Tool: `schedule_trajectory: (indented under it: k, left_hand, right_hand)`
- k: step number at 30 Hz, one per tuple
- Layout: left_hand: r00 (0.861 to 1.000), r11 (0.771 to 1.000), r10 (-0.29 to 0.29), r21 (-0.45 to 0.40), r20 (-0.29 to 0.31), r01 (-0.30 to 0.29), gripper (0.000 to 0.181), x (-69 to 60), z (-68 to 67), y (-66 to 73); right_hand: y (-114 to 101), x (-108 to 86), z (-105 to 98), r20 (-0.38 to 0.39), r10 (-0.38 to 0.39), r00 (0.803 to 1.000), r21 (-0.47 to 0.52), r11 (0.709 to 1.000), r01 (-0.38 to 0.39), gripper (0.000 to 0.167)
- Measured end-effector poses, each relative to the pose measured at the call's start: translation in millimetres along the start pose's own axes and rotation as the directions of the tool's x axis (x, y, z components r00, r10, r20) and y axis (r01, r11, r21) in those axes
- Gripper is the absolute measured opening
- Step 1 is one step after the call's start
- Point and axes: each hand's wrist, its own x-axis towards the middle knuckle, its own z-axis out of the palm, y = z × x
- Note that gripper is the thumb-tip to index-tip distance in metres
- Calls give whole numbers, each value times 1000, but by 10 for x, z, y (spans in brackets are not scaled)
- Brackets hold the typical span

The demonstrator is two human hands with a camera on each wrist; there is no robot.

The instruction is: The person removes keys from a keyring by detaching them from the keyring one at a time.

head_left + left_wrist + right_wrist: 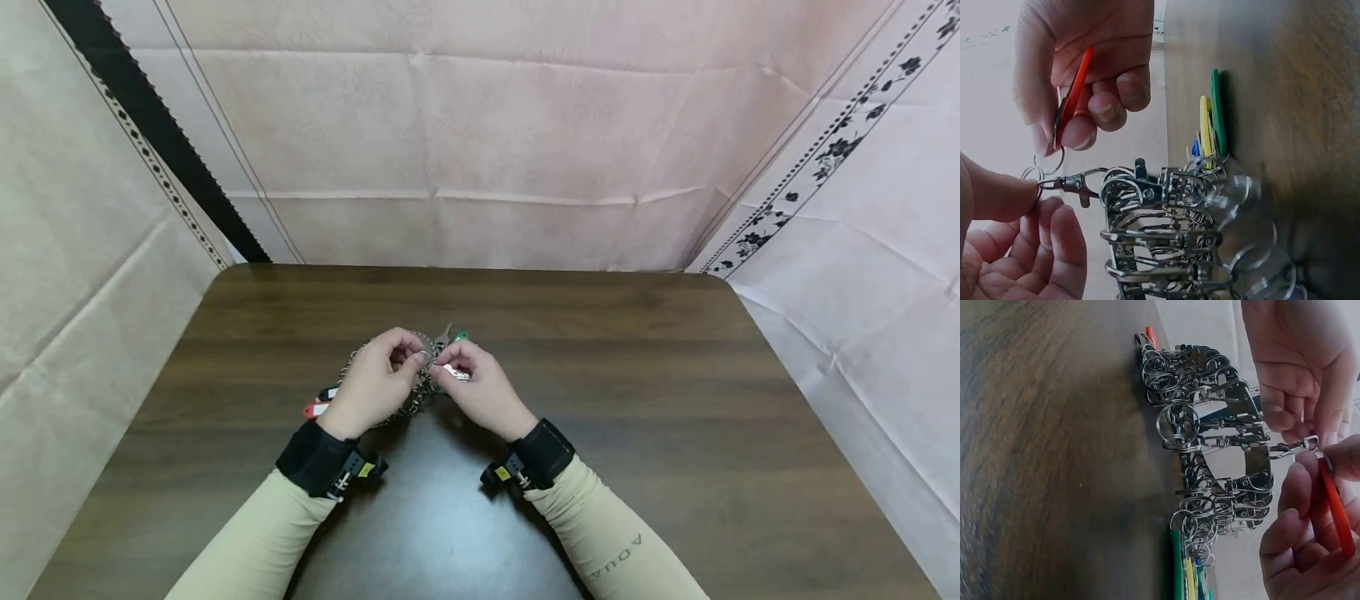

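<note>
My left hand pinches a small metal ring at a swivel clasp between thumb and fingers. Close beside it, my right hand holds a red tag with a thin ring at its end; the two rings meet between the fingertips. In the right wrist view the red tag lies against the curled fingers of my right hand. The clasp hangs from a large loop crowded with metal clasps and rings. My hands partly hide this loop in the head view.
Green and yellow tags lie at the loop's far side, with a bit of blue beside them. Another red tag and a black one are left of my left hand. The wooden table meets hanging cloth behind.
</note>
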Motion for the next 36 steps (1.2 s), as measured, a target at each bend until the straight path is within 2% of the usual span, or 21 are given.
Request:
schedule_trajectory:
  k: [6, 14, 19, 22, 28, 36]
  left_hand:
    - [998, 998, 63, 7, -15, -63, 6, 17, 6, -3]
    - [997, 997, 73, 22, 8, -73, 8, 13, 15, -12]
    - [996, 995, 77, 56, 54, -80, 9, 12, 24, -2]
    - [995, 996, 63, 55, 81, -67, 8, 8, 26, 1]
    - [989, 997, -11, 78, 146, -1, 6, -9, 29, -19]
    - [979, 989, -44, 149, 198, 14, 4, -13, 36, -56]
  right_hand:
    - [-17, 12, -11, -29, -28, 999, -34, 999, 27, 7]
    - [-38, -13, -18, -66, -31, 997, -11, 999, 30, 10]
    - [-241, -63, -34, -80, -57, 995, 19, 998, 59, 8]
    - [-365, -93, -35, -91, -71, 993, 8, 997, 72, 7]
    - [-361, -105, -12, -100, -72, 992, -16, 997, 70, 6]
    - [-377, -114, -7, -81, -75, 994, -4, 997, 75, 8]
